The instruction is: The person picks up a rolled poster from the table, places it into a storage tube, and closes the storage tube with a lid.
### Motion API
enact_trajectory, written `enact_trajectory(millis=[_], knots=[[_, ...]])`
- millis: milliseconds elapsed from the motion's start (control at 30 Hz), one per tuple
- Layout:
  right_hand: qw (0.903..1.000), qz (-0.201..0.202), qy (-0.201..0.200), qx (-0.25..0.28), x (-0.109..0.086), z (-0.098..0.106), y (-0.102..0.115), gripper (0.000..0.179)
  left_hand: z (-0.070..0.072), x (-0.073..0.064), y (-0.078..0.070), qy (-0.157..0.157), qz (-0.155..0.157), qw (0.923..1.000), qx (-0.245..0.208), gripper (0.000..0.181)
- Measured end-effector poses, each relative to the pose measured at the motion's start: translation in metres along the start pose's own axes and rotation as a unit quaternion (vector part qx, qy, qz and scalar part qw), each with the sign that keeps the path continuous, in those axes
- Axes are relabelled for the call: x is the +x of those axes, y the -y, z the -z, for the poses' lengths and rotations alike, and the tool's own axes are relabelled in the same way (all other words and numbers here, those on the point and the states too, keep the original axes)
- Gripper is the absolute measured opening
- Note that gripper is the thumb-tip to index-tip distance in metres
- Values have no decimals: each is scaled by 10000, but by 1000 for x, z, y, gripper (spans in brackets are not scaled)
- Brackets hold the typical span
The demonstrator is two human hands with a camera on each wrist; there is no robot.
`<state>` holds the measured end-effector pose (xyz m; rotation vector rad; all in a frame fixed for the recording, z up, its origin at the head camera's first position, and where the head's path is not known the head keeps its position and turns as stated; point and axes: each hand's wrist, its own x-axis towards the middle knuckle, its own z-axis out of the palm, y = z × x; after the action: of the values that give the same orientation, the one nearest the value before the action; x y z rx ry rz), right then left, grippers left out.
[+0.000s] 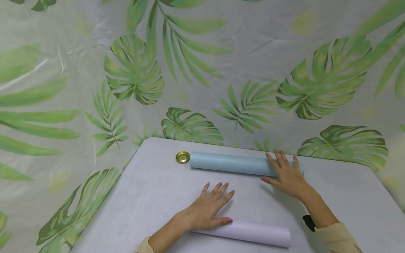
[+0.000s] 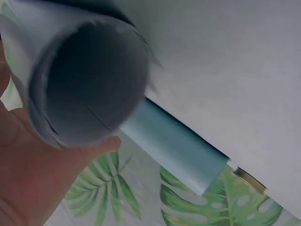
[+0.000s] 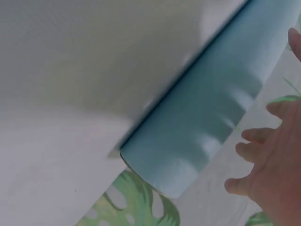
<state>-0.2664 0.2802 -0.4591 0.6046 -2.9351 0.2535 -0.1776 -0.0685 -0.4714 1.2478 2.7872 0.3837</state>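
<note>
Possibly, pale-blue paper cylinder [image 1: 227, 164] could roll off if nudged; left hand [image 1: 205, 210], right hand [image 1: 287, 178] splayed wide.

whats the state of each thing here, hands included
Blue roll: rolled up, on its side
White roll: rolled up, on its side, one end visibly hollow
Round gold piece: lying flat
Left hand: open, at the white roll; contact unclear
Right hand: open, over the blue roll
</note>
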Motion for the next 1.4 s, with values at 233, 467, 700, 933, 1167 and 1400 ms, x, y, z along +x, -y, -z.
enact_trajectory(millis=[233,467,700,933,1167,1400], knots=[[9999,119,92,-35,15,-6,2,99,-7,2,-22,324,-496,9974,398,80],[9994,259,157,-148,27,-14,3,98,-16,-3,-35,532,-797,9918,847,76],[9991,390,71,-131,31,-21,2,92,-21,-4,-41,406,-998,9859,1282,66],[9972,609,-273,-330,33,-24,2,79,-20,-3,-40,201,-1121,9829,1444,61],[9971,587,-323,-351,37,-21,4,75,-19,-2,-37,135,-1189,9802,1579,58],[9977,549,-265,-300,37,-21,4,76,-18,-3,-36,-283,-1131,9788,1682,50]])
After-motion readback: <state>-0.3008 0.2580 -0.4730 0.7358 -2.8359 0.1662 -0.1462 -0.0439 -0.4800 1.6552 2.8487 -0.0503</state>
